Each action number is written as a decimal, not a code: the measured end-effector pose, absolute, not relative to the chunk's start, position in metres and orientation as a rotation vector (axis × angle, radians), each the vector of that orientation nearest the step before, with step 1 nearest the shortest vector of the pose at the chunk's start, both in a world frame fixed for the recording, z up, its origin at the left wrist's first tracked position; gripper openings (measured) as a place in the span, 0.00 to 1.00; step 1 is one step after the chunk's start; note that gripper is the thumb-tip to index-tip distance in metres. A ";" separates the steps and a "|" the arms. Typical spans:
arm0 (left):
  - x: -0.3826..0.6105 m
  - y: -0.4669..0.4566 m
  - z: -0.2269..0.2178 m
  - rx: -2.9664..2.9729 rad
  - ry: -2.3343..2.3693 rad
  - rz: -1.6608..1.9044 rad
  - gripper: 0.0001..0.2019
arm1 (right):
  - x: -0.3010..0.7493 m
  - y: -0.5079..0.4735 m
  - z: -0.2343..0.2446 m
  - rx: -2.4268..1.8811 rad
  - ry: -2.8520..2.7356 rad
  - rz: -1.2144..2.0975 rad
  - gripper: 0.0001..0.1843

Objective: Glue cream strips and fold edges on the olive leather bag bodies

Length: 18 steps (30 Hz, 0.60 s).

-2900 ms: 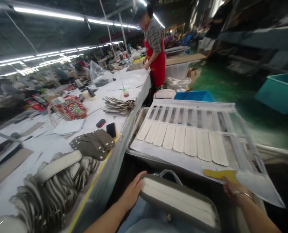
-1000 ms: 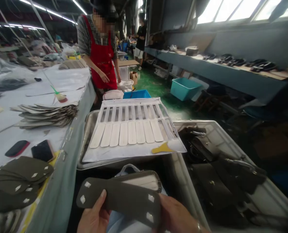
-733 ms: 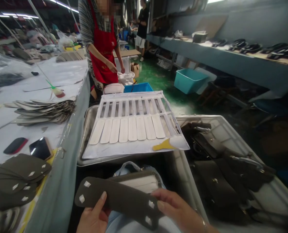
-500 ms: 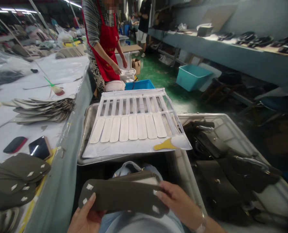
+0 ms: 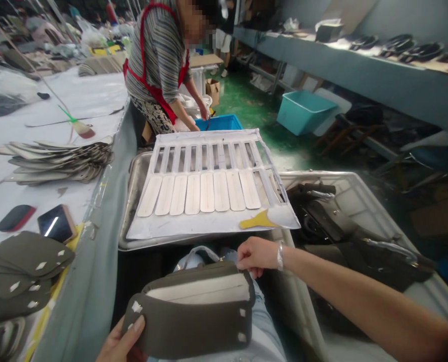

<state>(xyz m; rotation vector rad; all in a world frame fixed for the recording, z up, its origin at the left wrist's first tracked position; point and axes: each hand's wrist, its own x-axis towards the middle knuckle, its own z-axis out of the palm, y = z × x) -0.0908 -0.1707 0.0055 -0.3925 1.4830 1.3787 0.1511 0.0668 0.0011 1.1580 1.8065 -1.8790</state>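
Worktable: long, covered in white sheeting [image 5: 95,100], running along the left side.
Crate: pale plastic, rectangular [image 5: 322,174], to the right, with dark leather-look bags [image 5: 331,221] in it.
Co-worker: a person in a striped top and red apron [image 5: 158,60], bent over a bright blue plastic bin [image 5: 226,121].
Board: white, slotted, flat [image 5: 193,222], straight ahead, bearing a row of cream, round-cornered strips [image 5: 207,192].
Bag: dark grey, leather-look, with a long cream insert [image 5: 204,289], above the pale blue cloth at the person's lap.
Panel: dark grey, long, round-ended, with small white patches [image 5: 193,322], lying along the bag's near side, its right end by the bag's right corner; whether the two are joined cannot be told.
Right hand [image 5: 254,255]: has just left the panel's right end for the bag's far right corner. Fingers curled, tips at the rim; whether they pinch it cannot be told. This seems to leave the panel steadied by one hand while the other attends to the corner.
Left hand [image 5: 120,342]: grasping the panel's left end, thumb on its face.
Cream insert: far more exposed than half a second ago, when the panel covered most of it.
Scraper: yellow, flat, flared [image 5: 259,219], lying on the board; in the earliest frame the right hand is on it.
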 end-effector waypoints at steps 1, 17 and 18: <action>-0.091 -0.171 0.006 -0.399 1.483 1.386 0.29 | 0.148 0.070 0.006 1.091 1.859 -1.787 0.04; -0.075 -0.174 0.031 -0.321 1.457 1.420 0.24 | 0.189 -0.001 0.024 1.417 2.312 -1.962 0.18; -0.076 -0.174 0.033 -0.317 1.451 1.440 0.24 | 0.196 -0.010 0.024 1.314 2.275 -2.109 0.20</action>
